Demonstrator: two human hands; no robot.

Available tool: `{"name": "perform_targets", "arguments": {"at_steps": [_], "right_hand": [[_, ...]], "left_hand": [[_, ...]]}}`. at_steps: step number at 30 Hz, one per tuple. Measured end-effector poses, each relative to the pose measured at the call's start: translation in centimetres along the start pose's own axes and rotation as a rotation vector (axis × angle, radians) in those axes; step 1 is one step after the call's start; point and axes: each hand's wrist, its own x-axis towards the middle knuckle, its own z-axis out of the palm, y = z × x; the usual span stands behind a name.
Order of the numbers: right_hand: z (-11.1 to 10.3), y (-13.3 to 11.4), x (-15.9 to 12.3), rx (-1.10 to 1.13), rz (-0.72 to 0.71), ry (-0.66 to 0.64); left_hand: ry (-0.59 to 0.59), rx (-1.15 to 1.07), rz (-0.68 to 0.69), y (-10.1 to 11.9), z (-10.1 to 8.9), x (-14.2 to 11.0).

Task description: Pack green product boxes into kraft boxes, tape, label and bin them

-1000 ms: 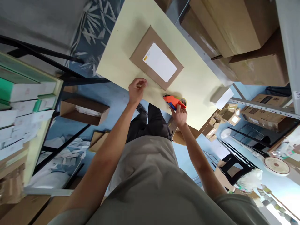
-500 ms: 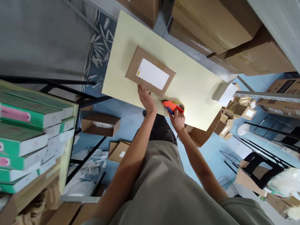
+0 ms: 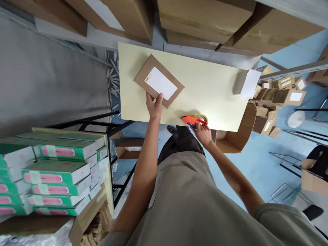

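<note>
A brown cardboard box [image 3: 169, 76] with a white label [image 3: 160, 83] on its top lies at the left half of the pale yellow table [image 3: 212, 82]. My left hand [image 3: 154, 106] grips the box's near side, thumb on top at the label's edge and fingers along the side. Whether the box is raised there I cannot tell. At the table's front edge, my right hand [image 3: 203, 134] is closed around the handle of an orange tape dispenser [image 3: 191, 119] with a blue part and a roll of tape. The dispenser lies on or just above the tabletop.
A white box [image 3: 246, 83] stands at the table's right end. Large cartons [image 3: 205, 15] line the shelf behind. Green-and-white boxes [image 3: 58, 171] are stacked at left. Beneath the table's right corner is an open carton [image 3: 232, 143]; small parcels [image 3: 276, 90] are heaped beyond.
My left hand has moved from beside the box to a grip on its near side. The box has turned slightly. My right hand keeps hold of the tape dispenser. The whole view has swung round.
</note>
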Motion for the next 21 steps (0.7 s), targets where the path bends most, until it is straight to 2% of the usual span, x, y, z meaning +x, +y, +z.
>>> {"name": "perform_targets", "arguments": {"at_steps": [2, 4, 6, 8, 11, 13, 17, 19, 21], "right_hand": [[-0.7, 3.1, -0.3, -0.017, 0.043, 0.06], [-1.8, 5.5, 1.3, -0.021, 0.045, 0.143], [-3.4, 6.7, 4.8, -0.002, -0.012, 0.182], [-5.4, 6.8, 9.1, 0.034, -0.069, 0.202], [-8.1, 6.2, 14.2, 0.049, -0.21, 0.188], [-9.2, 5.6, 15.6, 0.034, -0.307, 0.136], [-9.1, 3.3, 14.4, 0.024, -0.438, 0.021], [-8.4, 1.2, 13.1, 0.053, -0.472, -0.012], [-7.6, -1.4, 11.9, 0.059, -0.508, -0.04]], "left_hand": [[-0.012, -0.015, -0.012, 0.0, -0.1, 0.0], [-0.025, 0.015, -0.016, 0.1, -0.3, 0.0], [-0.044, 0.065, 0.003, 0.2, -0.6, 0.1], [-0.075, 0.1, 0.03, 0.4, -0.9, 0.3], [-0.143, 0.13, 0.032, 0.6, -2.1, 1.3], [-0.215, 0.127, 0.016, 0.9, -3.5, 2.4], [-0.405, 0.146, -0.026, 1.7, -6.9, 4.7], [-0.418, 0.209, -0.041, 2.2, -7.9, 5.6], [-0.385, 0.294, -0.003, 2.6, -7.7, 6.0]]}}
